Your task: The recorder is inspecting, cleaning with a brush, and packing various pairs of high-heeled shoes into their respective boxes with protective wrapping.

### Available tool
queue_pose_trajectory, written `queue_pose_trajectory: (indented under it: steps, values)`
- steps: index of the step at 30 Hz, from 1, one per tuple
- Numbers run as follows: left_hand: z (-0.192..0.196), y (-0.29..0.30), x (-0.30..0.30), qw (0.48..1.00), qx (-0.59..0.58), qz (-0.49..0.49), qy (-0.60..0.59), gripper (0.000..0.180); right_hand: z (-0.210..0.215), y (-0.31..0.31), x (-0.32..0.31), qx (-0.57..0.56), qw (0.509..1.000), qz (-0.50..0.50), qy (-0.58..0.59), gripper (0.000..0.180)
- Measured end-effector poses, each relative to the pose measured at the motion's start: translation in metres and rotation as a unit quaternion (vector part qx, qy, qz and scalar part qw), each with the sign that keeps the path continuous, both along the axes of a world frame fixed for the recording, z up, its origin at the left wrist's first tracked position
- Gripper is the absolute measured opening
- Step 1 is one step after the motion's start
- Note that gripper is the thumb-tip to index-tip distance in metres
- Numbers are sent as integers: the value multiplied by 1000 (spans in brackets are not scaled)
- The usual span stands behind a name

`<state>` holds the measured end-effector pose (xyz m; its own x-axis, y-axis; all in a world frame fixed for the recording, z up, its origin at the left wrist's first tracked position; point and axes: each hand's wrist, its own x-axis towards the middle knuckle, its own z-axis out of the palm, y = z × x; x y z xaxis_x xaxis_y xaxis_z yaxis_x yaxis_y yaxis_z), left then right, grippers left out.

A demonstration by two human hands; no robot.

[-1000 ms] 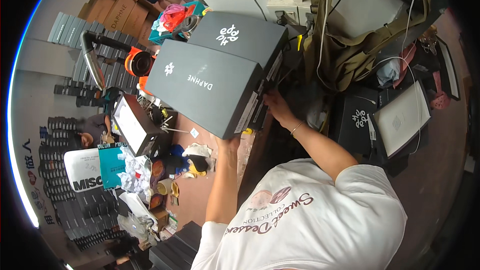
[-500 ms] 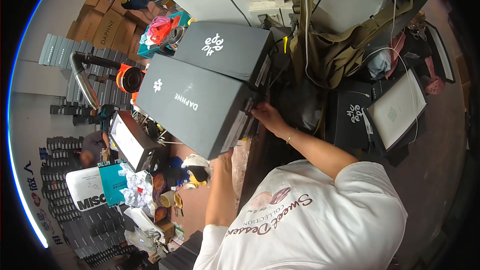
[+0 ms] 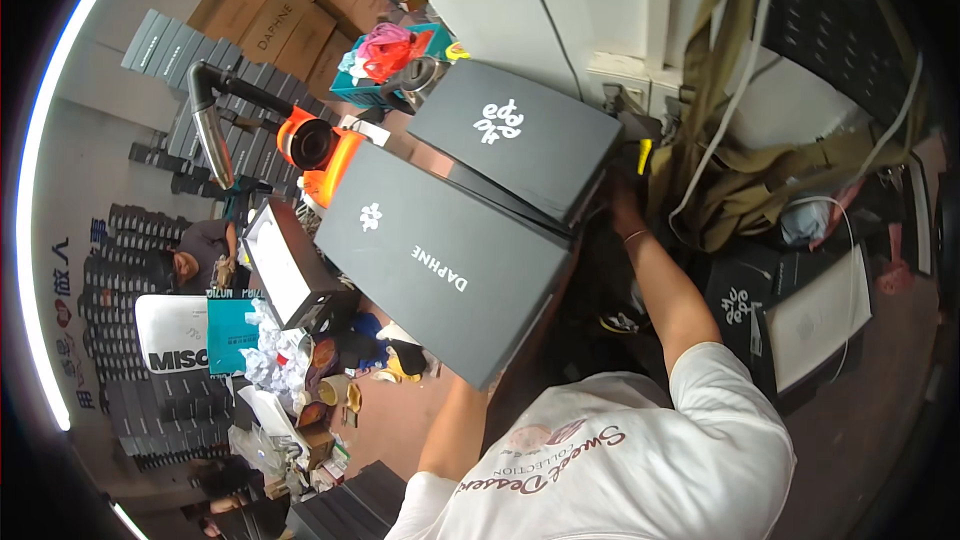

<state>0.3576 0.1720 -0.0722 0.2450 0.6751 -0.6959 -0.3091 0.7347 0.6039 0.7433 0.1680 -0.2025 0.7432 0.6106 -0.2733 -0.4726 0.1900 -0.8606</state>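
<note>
Two dark grey lidded boxes sit stacked at chest height in front of the person: the lower box (image 3: 450, 275) is the nearer, the upper box (image 3: 515, 135) lies on its far end, each with a pale flower mark on the lid. Both run with their long axis from the lower left of the view toward the upper right, the far ends pointing at the white wall (image 3: 560, 0). The right hand (image 3: 622, 202) is at the far right edge of the stack, just where the upper box ends, with a thin band at its wrist; its fingers are lost in shadow behind the box edge, so I cannot tell whether they are clenched or slack. The left hand is hidden under the lower box; only the left forearm (image 3: 450, 430) shows, rising to the near underside, so its grasp cannot be judged either. So the load lies across both arms, with the right hand at the far end and the left at the near end. An olive bag (image 3: 760, 180) hangs just right of the right hand, and an orange and black machine (image 3: 315, 145) stands beyond the left edge.
</note>
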Motion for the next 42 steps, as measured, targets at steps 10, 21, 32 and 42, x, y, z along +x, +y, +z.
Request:
queue_pose_trajectory:
  steps: [10, 21, 32, 42]
  values:
    - [-1, -15, -44, 996, -50, 60, 37, 51, -17, -52, 0, -51, 992, 73, -95, 51]
    - [1, -17, -44, 992, -76, 85, 52, 50, 55, 5, 76, -82, 917, 392, 4, 57]
    - [1, -32, -57, 989, -85, 111, 54, 49, 132, 77, 49, -3, 879, 475, 28, 53]
    - [4, -36, -63, 988, -98, 102, 61, 49, 113, 128, 64, 33, 785, 557, -267, 48]
